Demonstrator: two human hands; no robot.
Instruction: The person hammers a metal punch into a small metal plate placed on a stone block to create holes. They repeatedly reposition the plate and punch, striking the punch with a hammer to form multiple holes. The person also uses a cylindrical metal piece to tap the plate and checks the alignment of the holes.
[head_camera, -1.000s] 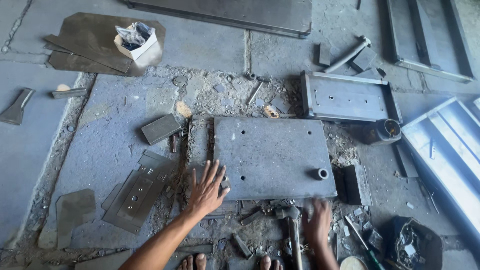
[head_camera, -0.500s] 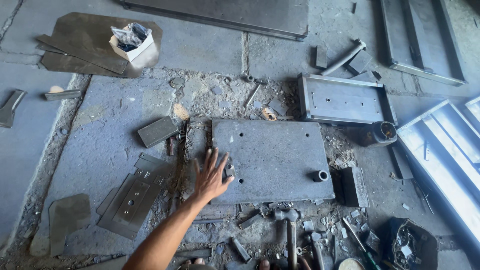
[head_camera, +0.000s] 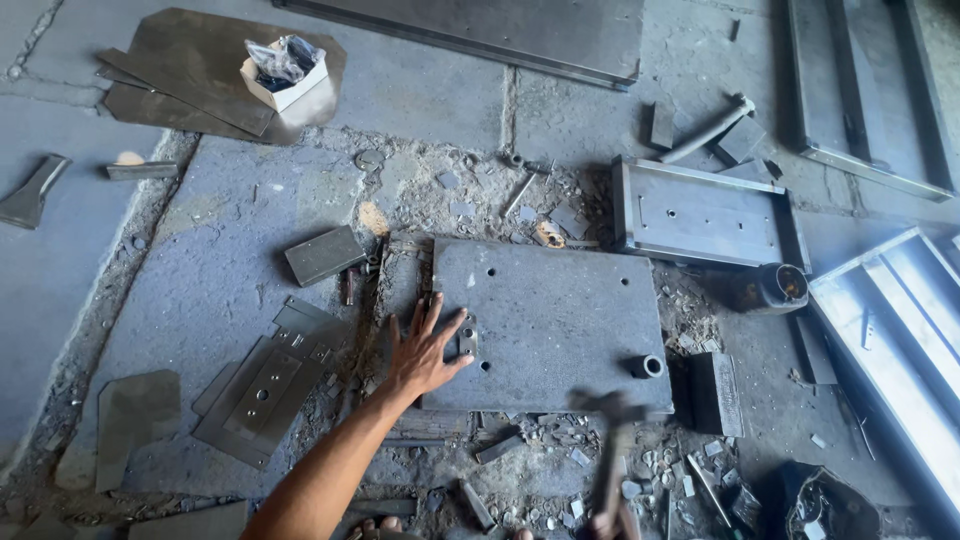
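Left hand (head_camera: 428, 352) lay open, fingers spread flat on the near left corner of the thick grey steel plate (head_camera: 560, 320), fingertips just beside a small metal piece (head_camera: 467, 338) set on that plate. Right hand (head_camera: 605, 525) barely showed at the bottom edge, below the plate's near side, wrapped around the handle of a hammer (head_camera: 612, 455), blurred, its head raised just over the plate's near edge. Short metal bush (head_camera: 646, 366) stood upright at the plate's near right corner. Just right of the plate, beyond that bush, sat a dark steel block (head_camera: 716, 392). Further right of the plate, a dark round can (head_camera: 778, 288) lay tilted with its rusty mouth open; contents could not be told. Far left of the plate, on a sheet offcut (head_camera: 190, 75), stood a small white carton (head_camera: 285, 80) stuffed with crumpled plastic bags. Behind the plate to the right lay a shallow steel tray (head_camera: 705, 215), holding nothing but drilled holes in its floor. Far right of the plate, a long pale metal channel tray (head_camera: 890, 330) ran off the edge. At bottom right of the plate, a dark bag or bin (head_camera: 825, 505) held what looked like scraps, too dim to make out. Left of the plate lay a flat slotted strip (head_camera: 262, 385) and a small rectangular block (head_camera: 323, 254).
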